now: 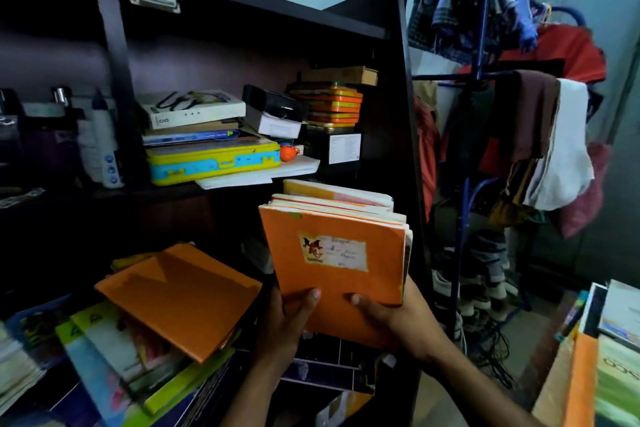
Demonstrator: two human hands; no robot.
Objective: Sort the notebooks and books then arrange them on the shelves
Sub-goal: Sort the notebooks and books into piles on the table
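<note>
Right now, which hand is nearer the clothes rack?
The right hand. It grips the notebook stack's lower right corner, on the side facing the clothes rack. The left hand grips the lower left corner, farther from it.

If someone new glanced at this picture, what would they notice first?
First, the stack of orange notebooks, held upright at centre by the left hand and right hand. Then the yellow and blue case on the shelf above, and the clothes rack at right.

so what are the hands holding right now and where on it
Both hands, left and right, grip a stack of orange notebooks by its bottom edge, thumbs on the front cover.
</note>
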